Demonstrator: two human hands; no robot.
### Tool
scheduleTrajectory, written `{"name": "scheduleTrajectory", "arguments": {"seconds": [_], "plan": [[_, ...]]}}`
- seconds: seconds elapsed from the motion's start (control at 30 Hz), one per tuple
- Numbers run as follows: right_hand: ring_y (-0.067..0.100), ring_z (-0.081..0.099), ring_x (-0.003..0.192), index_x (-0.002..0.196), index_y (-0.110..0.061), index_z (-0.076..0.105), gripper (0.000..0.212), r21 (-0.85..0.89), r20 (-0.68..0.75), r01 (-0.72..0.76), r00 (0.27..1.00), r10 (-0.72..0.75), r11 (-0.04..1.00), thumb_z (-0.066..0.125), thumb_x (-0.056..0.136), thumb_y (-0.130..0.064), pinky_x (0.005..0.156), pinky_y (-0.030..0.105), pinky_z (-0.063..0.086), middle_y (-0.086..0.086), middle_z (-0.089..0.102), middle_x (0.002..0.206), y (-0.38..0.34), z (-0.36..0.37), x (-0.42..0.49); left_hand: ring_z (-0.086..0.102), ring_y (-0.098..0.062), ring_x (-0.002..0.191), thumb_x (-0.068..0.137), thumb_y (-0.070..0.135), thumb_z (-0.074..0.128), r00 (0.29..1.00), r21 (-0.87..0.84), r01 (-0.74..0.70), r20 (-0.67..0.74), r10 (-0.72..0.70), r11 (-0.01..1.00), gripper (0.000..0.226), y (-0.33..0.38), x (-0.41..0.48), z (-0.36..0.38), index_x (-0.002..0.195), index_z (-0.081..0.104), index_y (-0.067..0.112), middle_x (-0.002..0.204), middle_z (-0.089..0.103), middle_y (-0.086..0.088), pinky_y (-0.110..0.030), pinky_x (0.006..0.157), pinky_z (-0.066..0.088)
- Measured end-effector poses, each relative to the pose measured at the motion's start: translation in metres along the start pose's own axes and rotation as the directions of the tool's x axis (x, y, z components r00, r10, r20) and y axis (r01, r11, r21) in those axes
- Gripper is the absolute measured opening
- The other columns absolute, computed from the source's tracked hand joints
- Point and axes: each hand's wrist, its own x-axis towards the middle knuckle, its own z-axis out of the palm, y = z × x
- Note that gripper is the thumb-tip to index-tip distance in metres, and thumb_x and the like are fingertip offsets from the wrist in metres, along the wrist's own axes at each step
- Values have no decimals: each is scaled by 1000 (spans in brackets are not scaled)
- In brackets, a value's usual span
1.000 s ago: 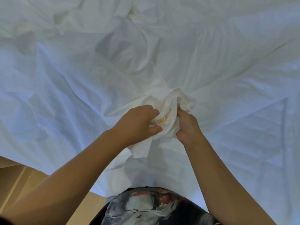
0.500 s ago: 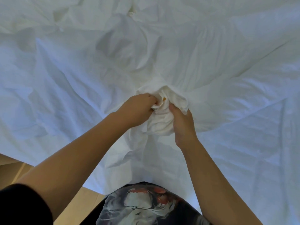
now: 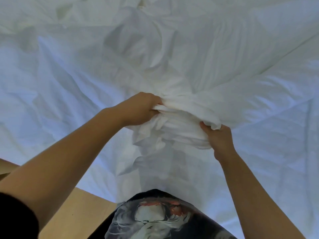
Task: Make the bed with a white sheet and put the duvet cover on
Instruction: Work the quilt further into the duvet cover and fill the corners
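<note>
White cloth [image 3: 179, 123] bunched at centre frame on the spread bedding [image 3: 69, 83], left hand [image 3: 138, 109] and right hand [image 3: 220, 138] each fisted round an end; best drawn apart evenly, grips firm, so folds open untwisted.

A tan wooden surface [image 3: 81, 211] shows at lower left, beside a dark printed garment [image 3: 155, 219] (white and red pattern) at bottom centre.
</note>
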Motion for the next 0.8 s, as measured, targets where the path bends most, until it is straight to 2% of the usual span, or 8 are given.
{"name": "scheduleTrajectory", "arguments": {"seconds": [0.17,0.23,0.33,0.43,0.5,0.57,0.7,0.8], "plan": [[14,57,77,71,-25,59,18,120,-77,-181,979,191,976,69,81,-14,74,30,47,-8,62,77,12,18,3,57,-24,95,92,18,54,1000,26,-10,-2,10,1000,19,13,-5,19,108,63,14,105,63,-5,-34,81,43],[16,57,78,70,-23,59,18,132,-114,-186,973,201,974,66,81,-12,71,29,46,-8,61,76,11,19,8,56,-21,89,92,23,53,1000,73,2,16,-4,997,16,16,-4,24,102,62,14,102,63,-3,-32,75,42],[13,59,81,73,-27,59,14,101,-86,-129,987,138,986,67,80,-17,70,28,45,-11,62,79,8,19,8,44,-17,76,91,37,53,997,499,3,70,-43,867,20,19,2,29,93,57,18,95,57,1,-29,63,32],[6,61,85,89,-27,64,18,26,89,-142,986,139,989,76,76,-25,70,25,48,-12,66,89,5,18,5,42,-14,61,88,36,55,988,598,15,114,-104,802,20,21,6,33,83,45,19,73,48,5,-24,50,25],[13,64,95,104,-18,65,38,-57,254,-172,950,180,984,81,70,-22,84,33,51,-3,69,101,1,12,3,49,-18,65,89,36,53,988,564,5,123,-90,826,27,19,9,33,75,36,20,82,57,2,-26,54,30],[22,64,103,108,-11,65,47,-25,396,-204,897,197,979,79,64,-14,96,40,48,7,69,109,0,6,-1,56,-24,80,90,43,51,996,467,22,70,-61,884,24,14,15,28,82,49,20,97,63,-3,-28,63,33],[21,64,102,109,-12,62,45,310,522,-302,846,104,901,64,64,-5,92,34,51,7,67,111,3,5,-11,52,-20,85,88,44,56,993,99,90,67,-97,991,19,13,23,19,83,52,25,100,63,-3,-28,70,34],[18,68,91,103,-12,65,36,646,435,-342,899,39,682,58,69,-3,84,33,53,5,71,99,7,14,-15,58,-19,86,84,34,64,987,-213,162,15,-163,963,6,20,27,14,83,65,28,84,64,5,-26,66,38]]}}
